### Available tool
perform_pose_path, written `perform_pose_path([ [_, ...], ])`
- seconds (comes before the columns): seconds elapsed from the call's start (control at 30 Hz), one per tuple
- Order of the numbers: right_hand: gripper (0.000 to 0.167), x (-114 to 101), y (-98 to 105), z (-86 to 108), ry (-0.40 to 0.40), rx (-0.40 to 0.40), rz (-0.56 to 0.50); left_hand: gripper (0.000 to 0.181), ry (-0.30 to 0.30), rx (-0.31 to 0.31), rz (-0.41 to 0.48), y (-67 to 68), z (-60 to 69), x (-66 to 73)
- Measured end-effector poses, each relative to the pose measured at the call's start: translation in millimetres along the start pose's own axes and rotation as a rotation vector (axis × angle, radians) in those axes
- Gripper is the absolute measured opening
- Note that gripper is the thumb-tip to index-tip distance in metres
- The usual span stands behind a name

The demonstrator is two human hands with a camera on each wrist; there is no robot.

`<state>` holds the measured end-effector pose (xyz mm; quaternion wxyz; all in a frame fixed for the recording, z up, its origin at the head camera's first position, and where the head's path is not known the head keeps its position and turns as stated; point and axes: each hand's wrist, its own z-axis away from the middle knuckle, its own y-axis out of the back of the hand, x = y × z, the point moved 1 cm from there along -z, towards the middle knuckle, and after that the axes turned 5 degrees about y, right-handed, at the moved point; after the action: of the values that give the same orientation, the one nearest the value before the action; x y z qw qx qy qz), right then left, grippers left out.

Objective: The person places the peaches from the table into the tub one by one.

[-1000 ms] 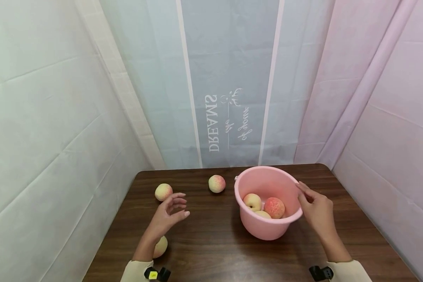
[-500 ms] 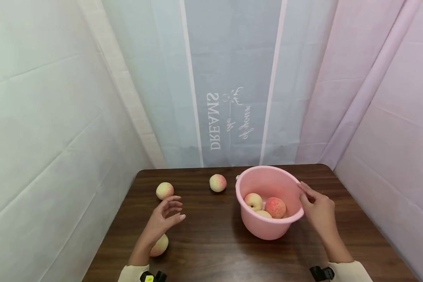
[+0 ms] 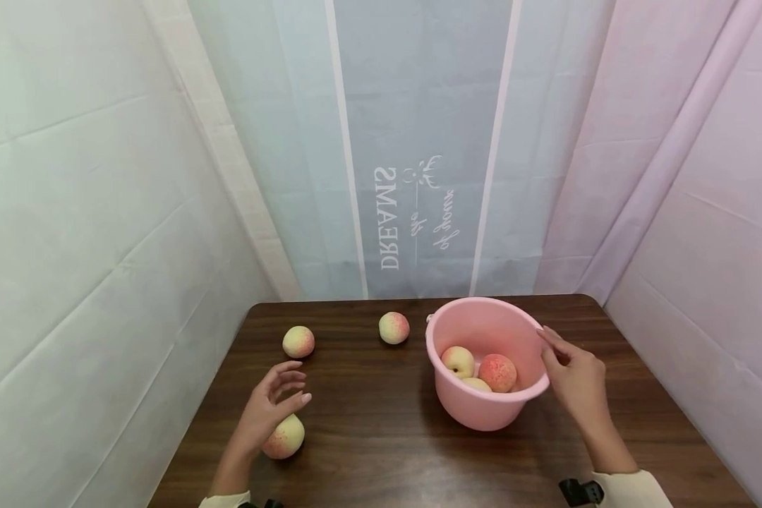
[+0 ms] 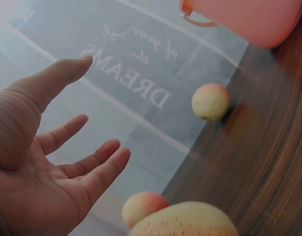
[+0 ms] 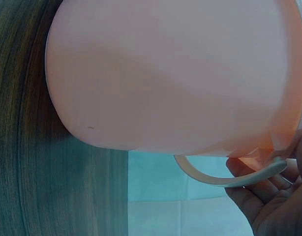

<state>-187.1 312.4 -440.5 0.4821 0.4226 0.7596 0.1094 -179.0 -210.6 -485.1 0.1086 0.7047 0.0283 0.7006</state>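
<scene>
My left hand [image 3: 268,409] hovers with loosely bent fingers and nothing between them. Close to it on the table lies a yellow peach with red speckles [image 3: 283,439], partly hidden behind the hand in the head view and large at the bottom of the left wrist view. On the right, my right hand [image 3: 576,381] grips the rim of a pink bucket [image 3: 482,413] at its right side. In the right wrist view its fingers [image 5: 259,194] are beside the bucket's pale handle [image 5: 215,181]. Inside the bucket sit a red peach [image 3: 498,373] and two yellowish peaches [image 3: 459,361].
Farther back on the dark wooden table [image 3: 368,395] lie one peach [image 3: 298,341] at the left and another peach [image 3: 394,328] left of the bucket. A printed curtain [image 3: 419,106] hangs behind the table, with pale sheets along both sides.
My left hand has drawn back toward me and to the left, away from the far-left peach, uncovering more of the near peach. The right hand stays on the bucket's rim.
</scene>
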Motion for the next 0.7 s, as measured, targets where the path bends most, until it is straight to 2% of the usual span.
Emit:
perform_pose_path([
  [0.23,0.03,-4.0,2.6,2.6,-0.023,-0.041,-0.023,0.055,0.022,0.047,-0.024,8.7,11.4,-6.8],
  [0.43,0.03,-6.7,3.2,2.3,-0.027,-0.027,-0.024,0.054,0.016,0.083,-0.033,16.2,16.7,-13.3],
  [0.7,0.029,-9.4,4.4,-0.3,-0.033,-0.008,-0.018,0.058,0.018,0.095,-0.012,19.9,18.7,-19.7],
])
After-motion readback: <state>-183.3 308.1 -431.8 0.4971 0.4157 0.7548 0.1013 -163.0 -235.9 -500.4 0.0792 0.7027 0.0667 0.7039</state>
